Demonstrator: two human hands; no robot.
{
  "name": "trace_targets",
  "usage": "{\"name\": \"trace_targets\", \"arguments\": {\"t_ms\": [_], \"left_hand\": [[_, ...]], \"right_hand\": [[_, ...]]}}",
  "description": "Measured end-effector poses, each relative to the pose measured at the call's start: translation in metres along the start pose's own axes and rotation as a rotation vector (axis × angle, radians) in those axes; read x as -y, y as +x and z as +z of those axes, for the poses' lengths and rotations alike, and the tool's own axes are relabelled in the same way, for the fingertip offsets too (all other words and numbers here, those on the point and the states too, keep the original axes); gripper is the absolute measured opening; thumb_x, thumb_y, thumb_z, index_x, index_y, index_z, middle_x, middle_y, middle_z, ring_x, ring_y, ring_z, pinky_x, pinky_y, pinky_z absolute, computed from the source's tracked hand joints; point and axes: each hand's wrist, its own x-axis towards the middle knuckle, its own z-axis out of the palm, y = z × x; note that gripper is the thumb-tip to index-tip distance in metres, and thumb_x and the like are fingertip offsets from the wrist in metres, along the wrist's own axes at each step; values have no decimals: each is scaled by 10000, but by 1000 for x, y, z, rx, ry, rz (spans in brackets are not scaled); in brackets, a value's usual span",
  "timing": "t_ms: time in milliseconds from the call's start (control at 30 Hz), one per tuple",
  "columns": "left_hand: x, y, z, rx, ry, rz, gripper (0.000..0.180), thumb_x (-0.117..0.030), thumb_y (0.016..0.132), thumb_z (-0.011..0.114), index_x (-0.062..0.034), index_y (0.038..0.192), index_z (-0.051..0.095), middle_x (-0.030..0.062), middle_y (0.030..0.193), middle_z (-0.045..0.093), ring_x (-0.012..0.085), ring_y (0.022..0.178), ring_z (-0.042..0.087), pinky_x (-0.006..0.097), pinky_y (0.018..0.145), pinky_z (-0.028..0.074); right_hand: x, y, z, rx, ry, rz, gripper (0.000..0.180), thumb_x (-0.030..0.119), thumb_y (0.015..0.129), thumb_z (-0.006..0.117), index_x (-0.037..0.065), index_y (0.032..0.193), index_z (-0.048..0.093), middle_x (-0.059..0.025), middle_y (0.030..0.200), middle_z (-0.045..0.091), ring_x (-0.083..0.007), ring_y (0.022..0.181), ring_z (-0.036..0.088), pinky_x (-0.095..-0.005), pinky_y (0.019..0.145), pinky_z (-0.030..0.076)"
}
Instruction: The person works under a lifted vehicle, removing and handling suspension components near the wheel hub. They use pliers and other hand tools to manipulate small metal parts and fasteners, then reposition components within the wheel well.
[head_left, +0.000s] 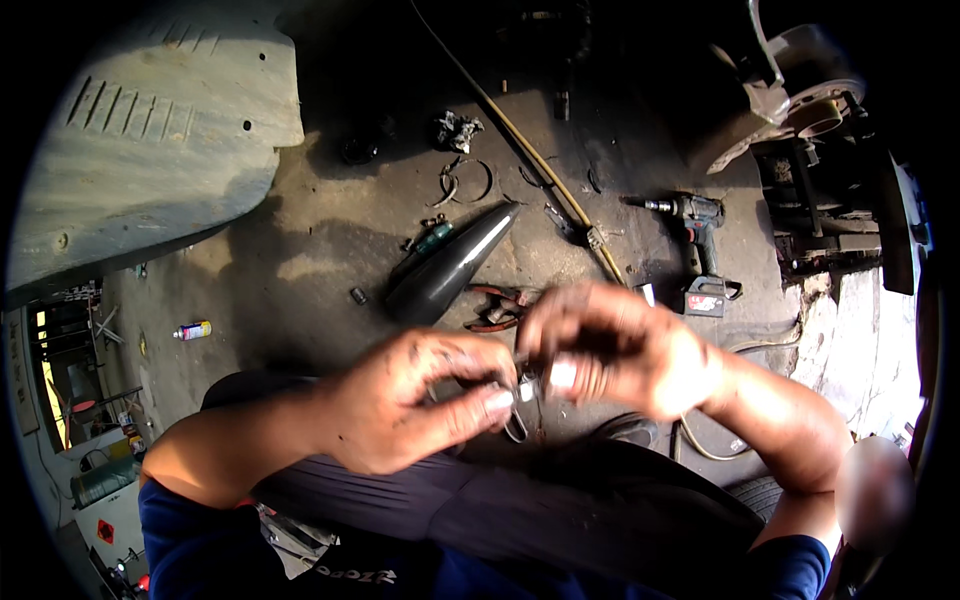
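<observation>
Above my lap, both hands are close together with fingers pinched around a small thin metal band clamp [516, 428], whose loop hangs below them. My left hand [415, 400] grips it between thumb and fingers. My right hand [625, 350], partly smeared by motion, closes on its other side; a bright bit of metal shows between the thumbs. Just beyond the hands lie red-handled pliers [497, 318], partly hidden by my right hand. A glossy black cone [445, 270] rests on the floor past my left hand.
A cordless impact wrench [698, 240] lies at right. A yellowish hose [545, 155] crosses the floor. Loose ring clamps [487, 180] and a crumpled wad [458, 131] lie farther off. A spray can [192, 330] is at left, below a large grey panel [170, 150]. A hub assembly [800, 105] stands upper right.
</observation>
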Motion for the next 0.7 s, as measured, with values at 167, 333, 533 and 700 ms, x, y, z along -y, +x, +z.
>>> {"name": "trace_targets", "arguments": {"t_ms": [167,333,533,700], "left_hand": [[-9,-1,-9,-257,-80,87,150,-109,1092,527,30,1082,583,105,993,651,169,959,656,342,899,551],[-14,1,-18,-328,68,90,145,-87,1087,545,43,1126,594,95,1024,669,166,970,663,339,924,553],[-7,0,-19,-420,184,136,120,-27,1069,555,29,1155,618,88,1052,675,140,972,663,284,828,531],[0,1,-26,-428,238,255,118,42,1034,574,51,1128,645,124,1146,647,168,1008,683,277,810,555]], "right_hand": [[-21,13,-39,-285,-214,168,216,235,1073,635,47,1179,641,-14,980,652,-92,907,609,-265,750,535],[-118,-11,-75,-20,-922,267,277,258,1031,630,29,1180,674,-173,1084,725,-323,1021,689,-416,927,542],[-170,3,-57,151,-1144,495,387,390,980,594,36,1040,739,-219,1107,733,-422,1108,671,-475,982,530],[-208,23,-30,388,-1132,684,390,354,974,585,36,1118,759,-216,1197,731,-379,1169,683,-444,981,553]]}}
